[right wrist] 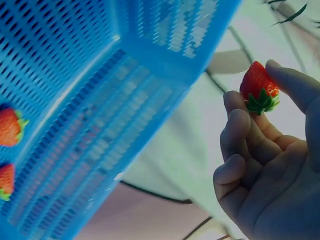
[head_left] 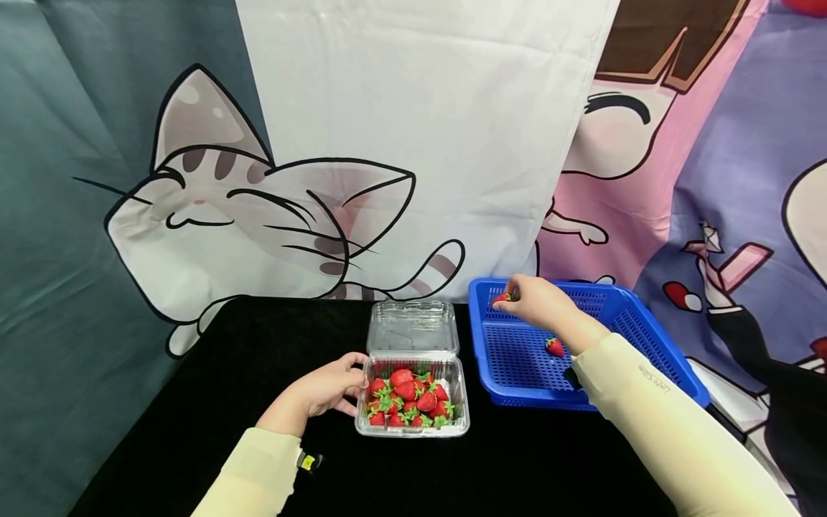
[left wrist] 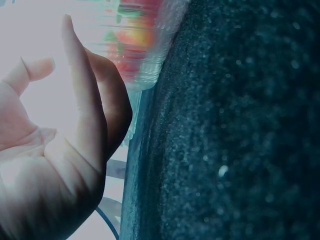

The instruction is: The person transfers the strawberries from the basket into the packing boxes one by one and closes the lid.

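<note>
My right hand (head_left: 536,300) pinches a red strawberry (right wrist: 258,85) with green leaves between thumb and fingertips, over the far left of the blue basket (head_left: 520,393). In the right wrist view the held strawberry is outside the basket's outline. Inside the basket lies a strawberry (head_left: 554,347); the right wrist view shows two, one (right wrist: 9,127) above the other (right wrist: 6,181). At the left side of a clear plastic box (head_left: 460,388), my left hand (head_left: 326,388) rests with loosely bent fingers. Several strawberries (head_left: 407,391) fill much of that box.
The box's clear lid (head_left: 413,327) stands folded back behind it. A black cloth (head_left: 258,345) covers the table. Close behind hangs a printed curtain (head_left: 426,143) with cartoon figures. The basket stands right of the box.
</note>
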